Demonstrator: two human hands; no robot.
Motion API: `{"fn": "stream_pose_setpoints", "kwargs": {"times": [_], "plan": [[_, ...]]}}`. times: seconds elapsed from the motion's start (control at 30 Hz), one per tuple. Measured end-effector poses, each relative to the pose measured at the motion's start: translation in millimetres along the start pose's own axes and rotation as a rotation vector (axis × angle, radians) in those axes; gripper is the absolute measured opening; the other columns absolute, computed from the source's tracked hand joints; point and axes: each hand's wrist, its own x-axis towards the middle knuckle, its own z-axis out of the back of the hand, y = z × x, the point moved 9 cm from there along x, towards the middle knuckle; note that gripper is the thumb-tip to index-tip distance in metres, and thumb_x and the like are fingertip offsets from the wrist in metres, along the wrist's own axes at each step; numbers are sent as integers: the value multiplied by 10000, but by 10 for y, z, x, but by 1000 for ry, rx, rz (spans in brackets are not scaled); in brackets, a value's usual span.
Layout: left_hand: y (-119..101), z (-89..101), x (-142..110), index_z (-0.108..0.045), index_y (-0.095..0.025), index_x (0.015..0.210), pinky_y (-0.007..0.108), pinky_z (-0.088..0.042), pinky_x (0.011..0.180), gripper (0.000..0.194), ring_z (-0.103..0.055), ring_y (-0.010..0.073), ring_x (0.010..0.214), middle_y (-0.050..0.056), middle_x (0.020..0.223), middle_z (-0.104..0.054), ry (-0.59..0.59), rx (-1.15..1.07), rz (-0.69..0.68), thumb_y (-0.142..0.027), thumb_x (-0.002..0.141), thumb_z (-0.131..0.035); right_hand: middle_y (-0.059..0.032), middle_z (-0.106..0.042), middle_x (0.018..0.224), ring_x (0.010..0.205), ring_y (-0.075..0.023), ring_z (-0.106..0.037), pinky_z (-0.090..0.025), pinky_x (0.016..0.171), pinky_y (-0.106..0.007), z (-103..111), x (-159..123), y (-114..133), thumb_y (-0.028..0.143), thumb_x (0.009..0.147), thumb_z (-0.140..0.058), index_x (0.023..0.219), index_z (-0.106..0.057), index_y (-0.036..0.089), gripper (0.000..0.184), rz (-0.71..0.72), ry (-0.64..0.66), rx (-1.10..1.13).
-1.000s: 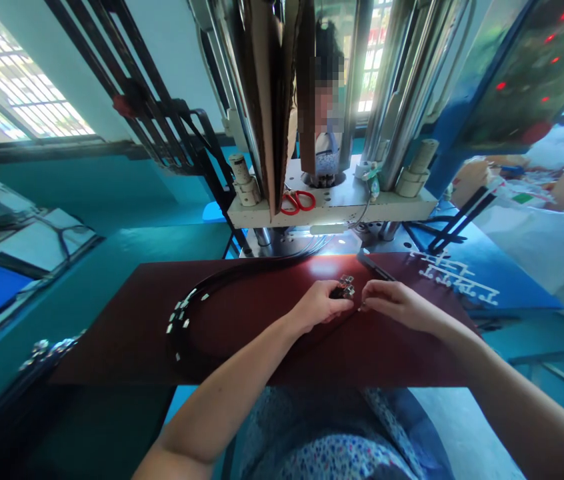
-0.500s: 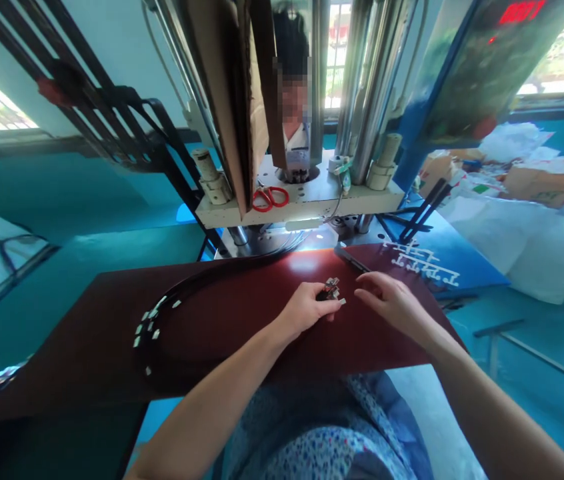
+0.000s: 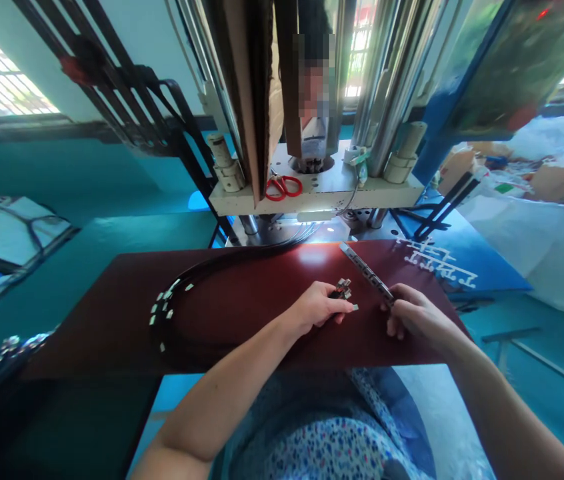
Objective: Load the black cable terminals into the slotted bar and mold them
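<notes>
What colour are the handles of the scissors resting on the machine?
The scissors' handles are red, showing best in the head view.

two hands [image 3: 316,308], one bar [image 3: 366,272], one pair of scissors [image 3: 293,187]

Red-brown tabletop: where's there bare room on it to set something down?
On the tabletop, bare patches lie inside the curve of black cables, left of the left hand, and at the left end, outside that curve. It's crowded right of centre, where the left hand holds metal connectors and the right hand a long bar.
</notes>
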Motion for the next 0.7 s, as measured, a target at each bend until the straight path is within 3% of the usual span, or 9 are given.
{"fn": "stream_pose_setpoints", "kwargs": {"times": [0.07,0.13,0.23,0.4,0.7], "plan": [[26,-15,-19,-506,-132,547,201,-124,299,245,-256,25,295,-39,437,-483,-2,-55,-7,-330,619,-632,39,-558,597,317,-80,-406,-250,295,-186,-177,-16,-10,301,668,-523,897,-452,191,264,34,-10,264],[53,-20,-37,-515,-132,571,201,-126,300,232,-261,26,296,-41,444,-488,-19,-90,-15,-325,621,-634,51,-545,590,284,-53,-346,-178,268,-163,-311,-29,10,331,711,-568,975,-467,189,316,106,-74,388],[77,-21,-51,-534,-128,585,201,-137,307,213,-276,27,302,-41,449,-487,-49,-75,-42,-315,640,-619,42,-534,559,285,-60,-359,-211,262,-167,-467,-42,50,439,812,-512,1059,-500,177,360,198,-156,484],[91,-16,-55,-541,-124,577,203,-153,316,204,-284,33,316,-41,439,-469,-85,-41,-68,-304,653,-602,44,-520,501,297,-71,-390,-278,273,-175,-493,-62,72,468,845,-481,1135,-529,160,425,267,-303,422],[128,-55,-34,-507,-129,537,204,-176,362,197,-302,35,336,-44,423,-461,-76,-46,-70,-265,644,-602,54,-489,465,319,-78,-395,-337,305,-187,-514,-149,97,412,852,-468,1193,-502,122,449,373,-385,223]]}}
